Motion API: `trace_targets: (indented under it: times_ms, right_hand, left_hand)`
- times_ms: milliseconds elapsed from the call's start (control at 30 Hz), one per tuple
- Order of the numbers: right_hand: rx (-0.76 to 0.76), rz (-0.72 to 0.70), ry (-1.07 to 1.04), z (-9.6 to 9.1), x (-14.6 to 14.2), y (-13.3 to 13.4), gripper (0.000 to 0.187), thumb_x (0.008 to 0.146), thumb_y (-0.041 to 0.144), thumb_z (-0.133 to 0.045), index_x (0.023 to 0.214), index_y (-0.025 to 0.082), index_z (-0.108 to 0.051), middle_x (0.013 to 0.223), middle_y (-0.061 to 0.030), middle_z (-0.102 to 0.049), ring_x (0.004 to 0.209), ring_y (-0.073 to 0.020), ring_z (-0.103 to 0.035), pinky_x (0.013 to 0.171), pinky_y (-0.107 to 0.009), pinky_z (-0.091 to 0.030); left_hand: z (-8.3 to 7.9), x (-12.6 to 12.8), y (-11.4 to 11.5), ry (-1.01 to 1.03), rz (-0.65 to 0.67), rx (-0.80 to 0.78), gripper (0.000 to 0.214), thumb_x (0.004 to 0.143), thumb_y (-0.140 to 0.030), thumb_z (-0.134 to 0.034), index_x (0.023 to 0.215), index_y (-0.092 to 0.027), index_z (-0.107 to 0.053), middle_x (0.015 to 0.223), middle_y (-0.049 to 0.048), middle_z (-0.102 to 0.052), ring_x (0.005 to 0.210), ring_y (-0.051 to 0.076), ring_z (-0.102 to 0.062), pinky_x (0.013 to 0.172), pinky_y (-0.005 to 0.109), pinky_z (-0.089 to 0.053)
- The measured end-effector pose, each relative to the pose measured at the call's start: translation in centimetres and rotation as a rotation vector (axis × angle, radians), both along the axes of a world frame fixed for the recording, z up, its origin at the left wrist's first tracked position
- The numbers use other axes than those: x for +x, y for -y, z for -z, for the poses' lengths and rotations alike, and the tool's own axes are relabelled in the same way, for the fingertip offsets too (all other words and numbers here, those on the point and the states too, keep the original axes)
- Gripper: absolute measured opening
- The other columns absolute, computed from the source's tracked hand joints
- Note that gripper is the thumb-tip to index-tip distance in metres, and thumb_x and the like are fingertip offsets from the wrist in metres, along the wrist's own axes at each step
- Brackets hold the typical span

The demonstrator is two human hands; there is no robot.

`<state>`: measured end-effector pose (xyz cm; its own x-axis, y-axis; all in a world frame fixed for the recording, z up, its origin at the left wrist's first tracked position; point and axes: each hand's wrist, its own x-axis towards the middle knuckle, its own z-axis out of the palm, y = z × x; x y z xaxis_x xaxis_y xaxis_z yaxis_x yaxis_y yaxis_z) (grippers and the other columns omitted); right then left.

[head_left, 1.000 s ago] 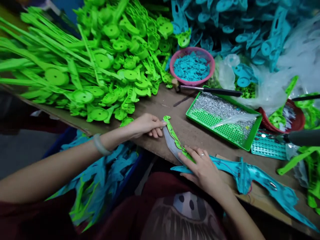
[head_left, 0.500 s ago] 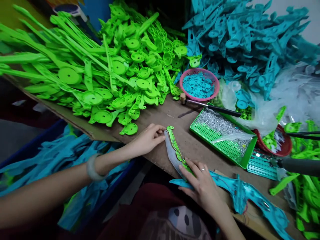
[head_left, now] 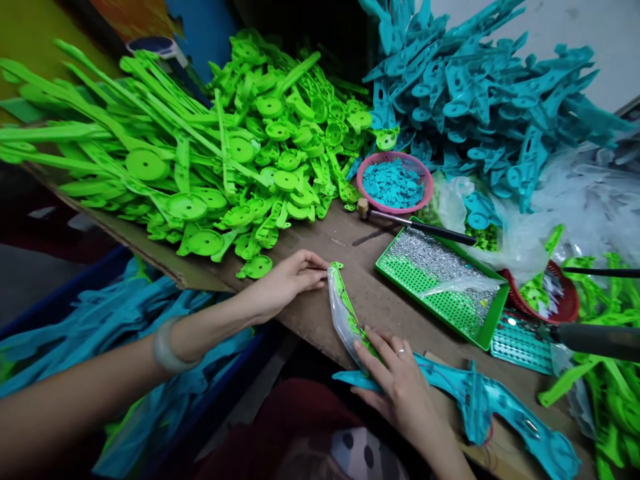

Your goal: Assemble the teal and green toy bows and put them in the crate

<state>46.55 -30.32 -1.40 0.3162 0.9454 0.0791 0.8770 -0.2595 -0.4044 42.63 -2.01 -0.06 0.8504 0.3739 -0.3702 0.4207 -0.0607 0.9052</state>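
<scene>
Strip of thin, curved bright-green plastic (head_left: 347, 301), backed by clear film, lies on the brown wooden bench (head_left: 325, 233). The left hand (head_left: 283, 283) pinches its top tip. The right hand (head_left: 400, 387) presses its lower end, fingers flat and spread. It looks light, bendy and slick, so the ends seem the best places to hold it.

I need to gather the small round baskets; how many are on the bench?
2: a pink basket of teal pieces behind the green tray, and a red basket right of that tray. Others may be hidden.
</scene>
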Motion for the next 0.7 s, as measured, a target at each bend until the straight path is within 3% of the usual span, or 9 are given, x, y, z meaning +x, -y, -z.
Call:
trace_targets:
  times_ms: [133,267,467,533,600,700]
  right_hand:
    - [-0.026,0.002,-0.005,0.1,-0.1,0.0,0.072,0.081,0.029,-0.079,0.144,0.019,-0.047,0.143,-0.0158,-0.057,0.118,-0.0355,-0.059,0.091,-0.056,-0.058]
    - [-0.049,0.026,-0.005,0.1,-0.3,0.2,0.074,0.079,0.03,-0.081,0.145,0.021,-0.047,0.142,-0.0145,-0.058,0.118,-0.0357,-0.06,0.092,-0.056,-0.058]
    - [0.003,0.014,0.062,0.8,-0.3,0.1,0.073,0.081,0.032,-0.078,0.145,0.022,-0.047,0.141,-0.0135,-0.06,0.114,-0.0353,-0.063,0.087,-0.054,-0.061]
    - [0.048,0.006,0.122,1.5,-0.3,0.1,0.065,0.086,0.036,-0.071,0.145,0.02,-0.049,0.138,-0.0147,-0.062,0.11,-0.0347,-0.066,0.082,-0.052,-0.062]
    - [0.114,-0.038,0.201,2.5,-0.4,0.3,0.059,0.091,0.041,-0.063,0.144,0.019,-0.051,0.132,-0.0157,-0.066,0.106,-0.0338,-0.068,0.077,-0.048,-0.064]
    - [0.174,-0.07,0.34,3.0,0.7,0.9,0.045,0.094,0.029,-0.059,0.139,0.029,-0.055,0.126,-0.0117,-0.07,0.102,-0.0277,-0.071,0.073,-0.037,-0.063]
  left_hand:
    - [1.0,0.4,0.1,0.06,0.022,0.203,0.032,0.076,-0.045,-0.067,0.093,-0.019,-0.061,0.097,0.0066,-0.072,0.093,0.022,-0.069,0.084,0.038,-0.055]
    - [2.2,1.4,-0.5,0.058,0.066,0.298,0.029,0.074,-0.046,-0.068,0.085,-0.02,-0.06,0.084,0.0029,-0.069,0.078,0.02,-0.067,0.071,0.032,-0.053]
    - [3.0,3.2,-2.6,0.064,0.145,0.508,0.031,0.069,-0.042,-0.079,0.069,-0.02,-0.057,0.062,-0.0036,-0.059,0.06,0.015,-0.055,0.054,0.024,-0.035]
    - [2.6,2.7,-2.5,0.112,0.131,0.611,0.031,0.075,-0.043,-0.076,0.067,-0.02,-0.057,0.063,-0.0027,-0.059,0.06,0.015,-0.055,0.055,0.025,-0.034]
    - [2.1,1.2,-1.5,0.2,0.063,0.737,0.028,0.09,-0.041,-0.063,0.072,-0.02,-0.057,0.07,-0.0003,-0.06,0.063,0.016,-0.056,0.058,0.027,-0.036]
    - [2.4,-2.1,1.2,0.401,0.007,0.893,0.036,0.101,-0.04,-0.045,0.072,-0.021,-0.055,0.071,0.0008,-0.06,0.06,0.016,-0.057,0.056,0.028,-0.036]
